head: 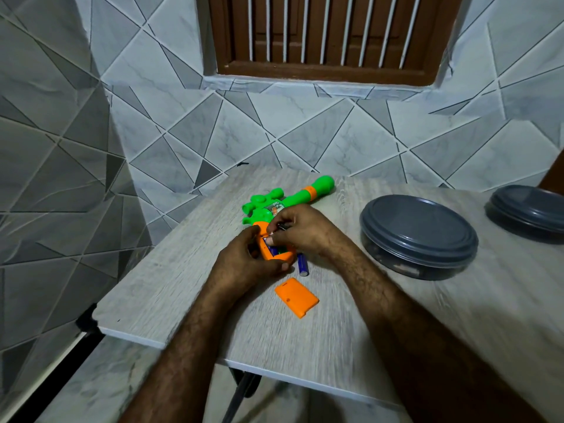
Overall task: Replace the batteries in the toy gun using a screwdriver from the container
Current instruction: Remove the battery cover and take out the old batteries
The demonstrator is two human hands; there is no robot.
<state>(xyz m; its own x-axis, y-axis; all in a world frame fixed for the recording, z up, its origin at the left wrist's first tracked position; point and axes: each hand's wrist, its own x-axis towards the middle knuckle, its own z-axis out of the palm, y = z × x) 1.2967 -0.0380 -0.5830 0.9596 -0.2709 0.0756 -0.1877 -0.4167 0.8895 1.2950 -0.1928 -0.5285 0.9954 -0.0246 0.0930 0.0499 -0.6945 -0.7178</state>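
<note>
A green and orange toy gun lies on the wooden table, barrel pointing to the far right. Its orange grip has an open battery compartment with a blue battery inside. My left hand grips that orange handle. My right hand pinches a battery end at the compartment's top, with a small dark object showing between its fingers. A loose blue battery lies just right of the grip. The orange battery cover rests on the table nearer to me.
A round grey lidded container stands at the right of the table. A second grey lidded container sits at the far right edge. A tiled wall and a barred wooden window are behind. The table's left edge is close to the gun.
</note>
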